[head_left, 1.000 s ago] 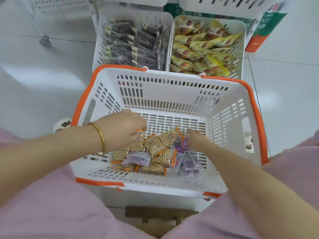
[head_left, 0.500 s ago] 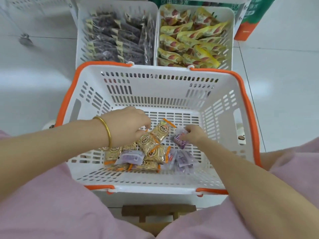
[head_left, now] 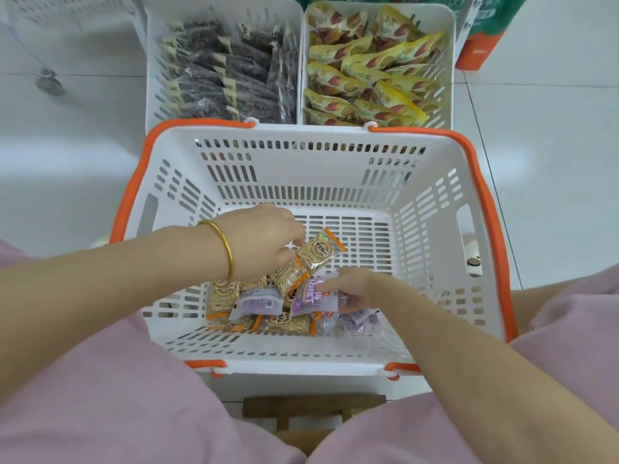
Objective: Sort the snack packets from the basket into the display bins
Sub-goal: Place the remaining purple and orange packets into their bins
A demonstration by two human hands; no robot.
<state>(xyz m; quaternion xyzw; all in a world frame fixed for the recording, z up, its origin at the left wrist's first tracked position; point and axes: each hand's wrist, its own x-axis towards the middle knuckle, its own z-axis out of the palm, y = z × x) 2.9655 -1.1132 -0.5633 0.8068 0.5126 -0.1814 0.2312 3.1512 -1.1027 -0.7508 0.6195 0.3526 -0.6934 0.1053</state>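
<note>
Purple packet (head_left: 308, 298) in right hand (head_left: 355, 289), tan packet (head_left: 320, 253) in left hand (head_left: 261, 243)

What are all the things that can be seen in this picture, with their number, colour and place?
basket: one, white with orange handles, in front of the person
tan snack packets: several, tan with orange ends, basket floor, left part
purple snack packets: at least three, purple, basket floor, right part
left display bin: one, white, behind the basket, holds dark packets
right display bin: one, white, beside it, holds yellow packets
carton: one, green and orange, top right
wooden stool: one, brown, below the basket's near edge
bangle: one, gold, left wrist
left hand: in the basket, grips a tan packet
right hand: in the basket, holds a purple packet
</note>
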